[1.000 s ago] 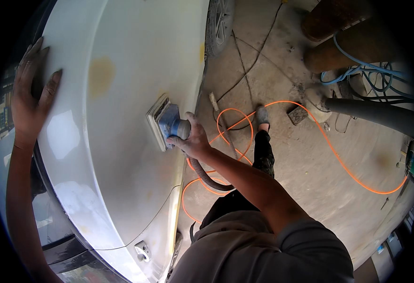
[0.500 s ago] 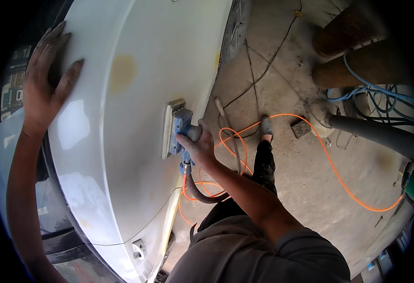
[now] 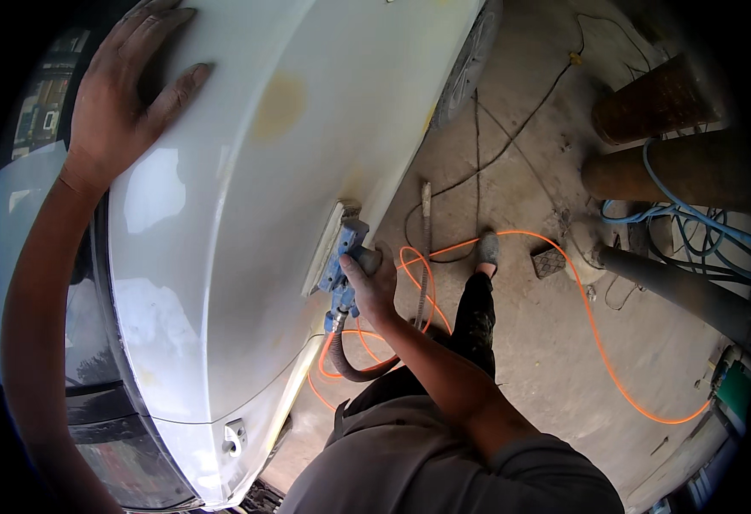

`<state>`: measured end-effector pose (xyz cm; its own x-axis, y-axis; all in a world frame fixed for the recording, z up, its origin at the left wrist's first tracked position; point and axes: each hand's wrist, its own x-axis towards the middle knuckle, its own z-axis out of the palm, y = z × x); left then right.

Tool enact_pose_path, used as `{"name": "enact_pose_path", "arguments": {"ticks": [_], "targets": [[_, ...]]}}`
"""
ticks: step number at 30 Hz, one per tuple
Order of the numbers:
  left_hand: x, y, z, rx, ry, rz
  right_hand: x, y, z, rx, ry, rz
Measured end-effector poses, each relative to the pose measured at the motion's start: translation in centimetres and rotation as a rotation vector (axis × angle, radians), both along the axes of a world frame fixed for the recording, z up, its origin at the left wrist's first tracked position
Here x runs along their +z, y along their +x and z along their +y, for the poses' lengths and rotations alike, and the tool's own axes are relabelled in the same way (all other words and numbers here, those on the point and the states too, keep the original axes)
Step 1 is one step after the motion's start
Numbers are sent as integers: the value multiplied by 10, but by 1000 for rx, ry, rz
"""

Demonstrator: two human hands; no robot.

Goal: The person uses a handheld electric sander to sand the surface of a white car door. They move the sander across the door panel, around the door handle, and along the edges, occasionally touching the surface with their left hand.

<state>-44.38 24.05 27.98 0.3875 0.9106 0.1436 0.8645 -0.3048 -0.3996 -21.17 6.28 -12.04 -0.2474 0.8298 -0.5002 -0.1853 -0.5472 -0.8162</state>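
My right hand [image 3: 374,283] is wrapped round the grip of a blue power sander [image 3: 345,257]. Its long flat pad lies against the side of a pale silver-white car door [image 3: 264,248]. A dark ribbed hose [image 3: 345,364] and an orange air line [image 3: 427,301] run from the sander's lower end. My left hand [image 3: 127,90] rests with fingers spread on the upper part of the car body, apart from the sander. A yellowish patch [image 3: 280,104] shows on the panel between my hands, and a door handle [image 3: 234,437] sits lower down.
The orange line loops over the concrete floor [image 3: 521,343] past my foot [image 3: 488,251]. Rusty cylinders [image 3: 654,98], a grey pipe [image 3: 675,278] and coiled blue hose [image 3: 667,210] lie at the right. A car wheel [image 3: 470,64] stands beyond the door; a dark cable [image 3: 521,141] crosses the floor.
The whole view has shifted, so the car and both hands sit differently in it. The sander stays on the lower door side in my right hand; my left hand still rests on the car.
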Motion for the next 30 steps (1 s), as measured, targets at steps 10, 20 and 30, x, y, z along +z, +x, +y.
{"name": "enact_pose_path", "arguments": {"ticks": [10,20,30], "targets": [[1,-1,-11,-108,25,-26,25,8,77,-13,-23,156],[6,2,-6,-130,14,-16,2,5,139,-117,37,113],[-4,-4,-2,-166,28,-10,43,1,34,-137,38,127]]}}
